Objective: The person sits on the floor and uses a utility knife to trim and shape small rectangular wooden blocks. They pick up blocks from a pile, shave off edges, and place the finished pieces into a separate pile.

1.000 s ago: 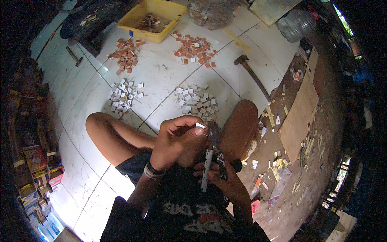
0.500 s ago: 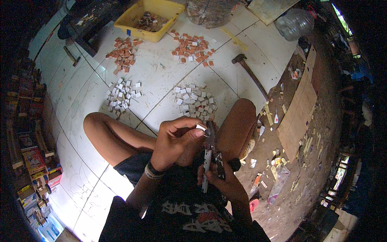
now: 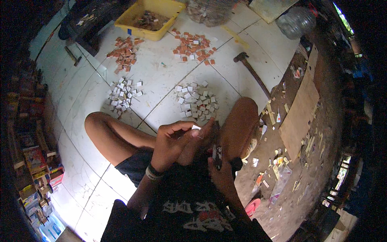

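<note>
My left hand (image 3: 171, 143) is closed in a pinch on a small white square tile (image 3: 196, 128), from which a thin wire or pin seems to stick out. Just to its right, my right hand (image 3: 221, 171) is closed around worn pliers (image 3: 218, 155) with flaking white handles. The pliers are apart from the tile, and their dark jaws are hard to make out against the shadow. Past my hands on the floor lie a heap of white tile pieces (image 3: 197, 101) and another white heap (image 3: 124, 94) to its left.
Two heaps of reddish-brown tile pieces, a right heap (image 3: 193, 46) and a left heap (image 3: 125, 52), lie before a yellow basin (image 3: 151, 34). A hammer (image 3: 252, 72) rests at right, near cardboard (image 3: 298, 117) and scattered scraps. A plastic bottle (image 3: 296, 22) stands far right.
The pliers have drawn away from the tile, down and to the right, with my right hand. My left hand still pinches the tile and has shifted slightly left.
</note>
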### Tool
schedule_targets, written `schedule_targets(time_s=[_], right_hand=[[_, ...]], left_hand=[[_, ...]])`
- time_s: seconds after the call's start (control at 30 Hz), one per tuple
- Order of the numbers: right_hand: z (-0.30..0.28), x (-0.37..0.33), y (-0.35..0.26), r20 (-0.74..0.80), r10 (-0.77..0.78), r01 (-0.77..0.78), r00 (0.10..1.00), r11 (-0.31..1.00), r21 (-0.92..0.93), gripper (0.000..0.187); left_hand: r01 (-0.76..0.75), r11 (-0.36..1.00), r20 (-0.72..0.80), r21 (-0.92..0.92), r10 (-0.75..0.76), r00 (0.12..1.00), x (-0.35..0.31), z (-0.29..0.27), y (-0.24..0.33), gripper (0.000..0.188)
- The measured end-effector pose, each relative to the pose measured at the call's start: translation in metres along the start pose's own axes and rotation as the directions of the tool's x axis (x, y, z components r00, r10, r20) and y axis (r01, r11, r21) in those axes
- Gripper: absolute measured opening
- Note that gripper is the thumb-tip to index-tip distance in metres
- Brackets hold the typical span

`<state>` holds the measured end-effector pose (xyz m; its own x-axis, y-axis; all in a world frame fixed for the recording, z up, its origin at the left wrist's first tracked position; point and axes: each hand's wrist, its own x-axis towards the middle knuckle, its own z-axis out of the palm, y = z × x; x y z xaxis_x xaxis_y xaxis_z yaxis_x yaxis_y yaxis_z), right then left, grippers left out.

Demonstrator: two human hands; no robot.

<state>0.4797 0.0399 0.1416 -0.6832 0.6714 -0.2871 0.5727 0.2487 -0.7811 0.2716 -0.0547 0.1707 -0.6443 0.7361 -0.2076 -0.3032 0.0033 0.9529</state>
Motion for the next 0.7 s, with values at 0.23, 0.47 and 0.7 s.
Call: schedule_targets(time_s=[0.23, 0.47, 0.7], right_hand=[[-0.026, -0.004, 0.012, 0.199, 0.309, -0.364, 0.93, 0.849, 0.383, 0.042], [-0.023, -0.009, 0.025, 0.161, 0.296, -0.332, 0.942, 0.896, 0.294, 0.042], [-0.022, -0.013, 0.027, 0.168, 0.271, -0.315, 0.948, 0.883, 0.349, 0.042]], left_hand=[[0.156, 0.917, -0.094, 0.368, -0.13, 0.987, 0.052, -0.02, -0.061, 0.022], [0.048, 0.999, -0.235, 0.004, -0.046, 0.971, 0.156, -0.038, -0.084, 0.031], [0.04, 0.465, -0.202, 0.884, 0.304, 0.931, 0.127, -0.045, -0.147, 0.027]])
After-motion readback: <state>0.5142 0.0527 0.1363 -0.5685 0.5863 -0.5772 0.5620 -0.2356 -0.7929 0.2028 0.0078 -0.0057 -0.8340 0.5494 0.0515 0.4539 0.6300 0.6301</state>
